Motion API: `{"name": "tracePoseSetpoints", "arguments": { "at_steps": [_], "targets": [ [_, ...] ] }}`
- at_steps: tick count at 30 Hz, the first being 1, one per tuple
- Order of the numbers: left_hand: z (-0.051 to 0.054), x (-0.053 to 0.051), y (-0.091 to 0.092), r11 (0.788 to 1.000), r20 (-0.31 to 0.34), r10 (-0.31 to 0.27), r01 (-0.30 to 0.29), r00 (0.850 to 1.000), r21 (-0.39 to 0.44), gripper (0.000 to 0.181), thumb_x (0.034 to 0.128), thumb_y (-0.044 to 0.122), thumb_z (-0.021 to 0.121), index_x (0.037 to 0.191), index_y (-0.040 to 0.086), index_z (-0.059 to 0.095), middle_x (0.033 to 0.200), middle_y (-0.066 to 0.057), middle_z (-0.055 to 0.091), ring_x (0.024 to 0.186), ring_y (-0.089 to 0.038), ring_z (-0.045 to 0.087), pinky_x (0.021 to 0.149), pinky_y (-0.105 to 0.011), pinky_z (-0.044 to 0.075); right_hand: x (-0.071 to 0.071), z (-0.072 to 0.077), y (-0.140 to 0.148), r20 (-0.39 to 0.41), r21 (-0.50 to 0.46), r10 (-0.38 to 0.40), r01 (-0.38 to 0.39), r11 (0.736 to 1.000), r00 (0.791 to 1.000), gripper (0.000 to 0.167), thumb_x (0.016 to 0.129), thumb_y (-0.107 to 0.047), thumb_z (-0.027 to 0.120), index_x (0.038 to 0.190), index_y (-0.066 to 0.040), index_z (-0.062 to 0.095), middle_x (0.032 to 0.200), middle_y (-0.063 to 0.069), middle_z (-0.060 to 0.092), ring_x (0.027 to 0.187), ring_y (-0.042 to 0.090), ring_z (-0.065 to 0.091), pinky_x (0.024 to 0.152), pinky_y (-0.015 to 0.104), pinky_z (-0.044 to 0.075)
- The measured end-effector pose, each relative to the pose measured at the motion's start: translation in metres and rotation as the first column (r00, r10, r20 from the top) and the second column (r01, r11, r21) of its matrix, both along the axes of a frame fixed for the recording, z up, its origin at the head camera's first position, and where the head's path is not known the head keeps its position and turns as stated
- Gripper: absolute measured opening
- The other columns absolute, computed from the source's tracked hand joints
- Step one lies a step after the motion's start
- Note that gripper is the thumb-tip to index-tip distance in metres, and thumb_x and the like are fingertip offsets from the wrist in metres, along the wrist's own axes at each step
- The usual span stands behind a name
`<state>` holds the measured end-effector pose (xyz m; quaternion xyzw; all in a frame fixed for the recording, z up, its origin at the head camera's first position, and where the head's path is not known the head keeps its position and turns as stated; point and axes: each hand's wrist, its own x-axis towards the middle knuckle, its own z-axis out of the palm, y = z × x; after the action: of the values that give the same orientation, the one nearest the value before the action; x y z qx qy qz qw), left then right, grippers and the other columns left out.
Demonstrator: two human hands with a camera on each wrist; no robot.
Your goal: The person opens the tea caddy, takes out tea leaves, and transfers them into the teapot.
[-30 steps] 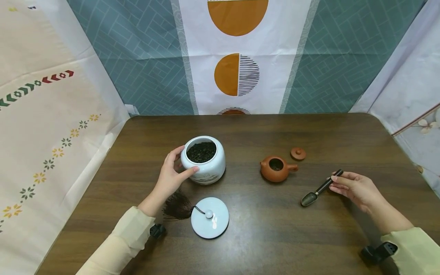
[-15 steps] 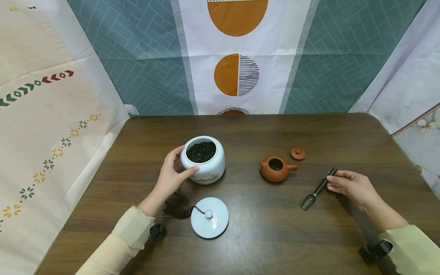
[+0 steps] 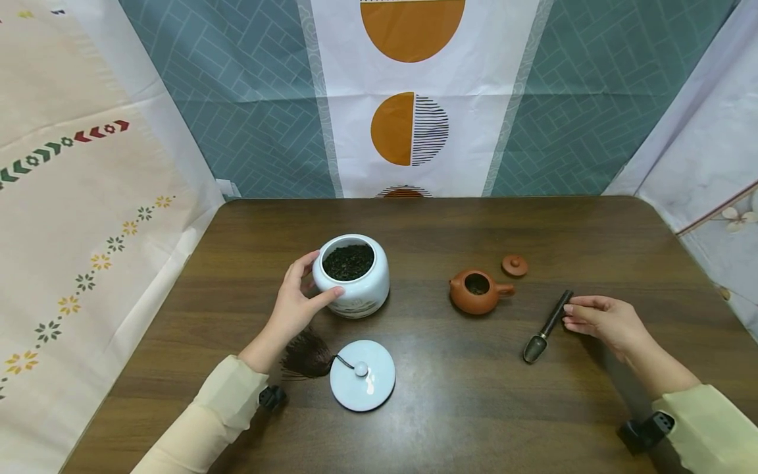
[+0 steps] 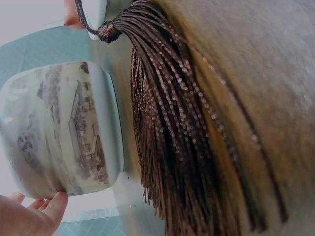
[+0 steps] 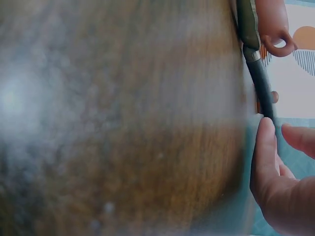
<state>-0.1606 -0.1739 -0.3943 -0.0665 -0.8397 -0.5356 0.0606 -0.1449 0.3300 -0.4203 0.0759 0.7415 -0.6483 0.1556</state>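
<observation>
My left hand [image 3: 296, 299] grips the white jar [image 3: 362, 291], thumb on the near side; the jar stands upright on the bench [image 3: 450, 401] and holds dark leaves [image 3: 348, 263]. A brown tassel [image 3: 308, 355] lies beside my left wrist, with a white lid [image 3: 370, 388] to its right. My right hand [image 3: 604, 322] is loose, thumb clear of the scoop [image 3: 551, 324] lying just left of it; fingertip contact I cannot confirm. Between my hands stands an uncovered teapot [image 3: 470, 303], its small lid [image 3: 514, 265] beyond it.
</observation>
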Motion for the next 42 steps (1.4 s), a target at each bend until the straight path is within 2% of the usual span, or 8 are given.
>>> {"name": "tracePoseSetpoints", "arguments": {
  "at_steps": [4, 10, 15, 22, 28, 33, 37, 42],
  "targets": [
    [0.001, 0.0, 0.001, 1.0, -0.011, -0.004, 0.004, 1.0, -0.001, 0.075, 0.0776, 0.011, 0.079, 0.141, 0.004, 0.039, 0.136, -0.015, 0.042, 0.125, -0.026, 0.042, 0.105, -0.045, 0.041, 0.002, 0.001, 0.003, 0.001, -0.018, -0.004, 0.004, 1.0, 1.0, 0.035, 0.093, -0.012, 0.061, 0.118, 0.01, 0.048, 0.087, -0.007, 0.068, 0.079, 0.009, 0.069, 0.073, 0.024, 0.058],
    [0.003, 0.001, 0.002, 1.0, -0.018, -0.005, 0.005, 1.0, 0.0, 0.074, 0.0782, 0.011, 0.078, 0.14, 0.003, 0.039, 0.136, -0.015, 0.042, 0.125, -0.026, 0.042, 0.105, -0.046, 0.041, 0.004, 0.003, 0.005, -0.012, -0.147, -0.025, 0.023, 0.989, 1.0, 0.008, 0.091, -0.008, 0.063, 0.098, -0.01, 0.061, 0.087, -0.004, 0.07, 0.078, 0.011, 0.069, 0.072, 0.024, 0.058],
    [0.003, 0.002, 0.002, 1.0, -0.013, -0.001, 0.001, 1.0, 0.001, 0.075, 0.0779, 0.011, 0.079, 0.14, 0.003, 0.039, 0.136, -0.015, 0.042, 0.126, -0.026, 0.042, 0.106, -0.045, 0.041, 0.007, 0.004, 0.006, -0.053, -0.188, -0.029, 0.018, 0.982, 0.998, 0.01, 0.092, -0.005, 0.061, 0.095, -0.014, 0.064, 0.087, -0.003, 0.071, 0.078, 0.012, 0.069, 0.071, 0.023, 0.058],
    [0.006, 0.004, 0.001, 1.0, 0.031, -0.026, 0.026, 0.999, -0.006, 0.076, 0.0792, 0.013, 0.078, 0.142, 0.004, 0.036, 0.141, -0.016, 0.035, 0.131, -0.028, 0.038, 0.108, -0.043, 0.039, 0.008, 0.013, 0.002, -0.096, -0.159, -0.048, 0.032, 0.987, 0.994, 0.013, 0.092, -0.005, 0.061, 0.094, -0.017, 0.065, 0.088, -0.005, 0.07, 0.078, 0.011, 0.069, 0.07, 0.023, 0.058],
    [0.011, 0.006, 0.001, 0.998, 0.059, -0.012, 0.016, 0.998, -0.068, 0.079, 0.0795, 0.017, 0.078, 0.144, 0.003, 0.033, 0.142, -0.018, 0.033, 0.13, -0.029, 0.039, 0.108, -0.044, 0.038, 0.007, 0.024, -0.002, -0.159, -0.04, -0.039, 0.033, 0.999, 0.987, 0.015, 0.093, -0.009, 0.061, 0.093, -0.024, 0.064, 0.086, -0.012, 0.069, 0.077, 0.007, 0.068, 0.068, 0.021, 0.057],
    [0.021, 0.009, 0.004, 0.986, 0.022, 0.018, -0.014, 1.0, -0.165, 0.083, 0.0786, 0.022, 0.078, 0.145, 0.006, 0.032, 0.145, -0.016, 0.033, 0.135, -0.031, 0.032, 0.11, -0.052, 0.031, 0.004, 0.036, -0.006, -0.218, 0.11, -0.025, 0.05, 0.993, 0.976, 0.013, 0.093, -0.014, 0.061, 0.094, -0.027, 0.062, 0.084, -0.017, 0.067, 0.076, 0.003, 0.067, 0.067, 0.02, 0.057],
    [0.029, 0.009, 0.01, 0.987, -0.018, 0.022, -0.024, 1.0, -0.161, 0.082, 0.0775, 0.022, 0.079, 0.144, 0.008, 0.034, 0.145, -0.014, 0.034, 0.136, -0.03, 0.032, 0.109, -0.053, 0.03, 0.001, 0.048, -0.011, -0.269, 0.226, -0.008, 0.071, 0.972, 0.963, 0.005, 0.094, -0.021, 0.061, 0.099, -0.021, 0.061, 0.085, -0.022, 0.065, 0.076, -0.002, 0.064, 0.067, 0.018, 0.056],
    [0.035, 0.006, 0.021, 0.991, -0.072, 0.003, -0.013, 0.997, -0.134, 0.079, 0.0761, 0.02, 0.08, 0.142, 0.008, 0.038, 0.143, -0.014, 0.037, 0.133, -0.031, 0.036, 0.11, -0.05, 0.032, -0.003, 0.058, -0.021, -0.332, 0.359, -0.016, 0.141, 0.923, 0.943, 0.032, 0.093, -0.033, 0.061, 0.109, -0.006, 0.059, 0.086, -0.027, 0.059, 0.076, -0.01, 0.059, 0.065, 0.012, 0.053]
  ]
}}
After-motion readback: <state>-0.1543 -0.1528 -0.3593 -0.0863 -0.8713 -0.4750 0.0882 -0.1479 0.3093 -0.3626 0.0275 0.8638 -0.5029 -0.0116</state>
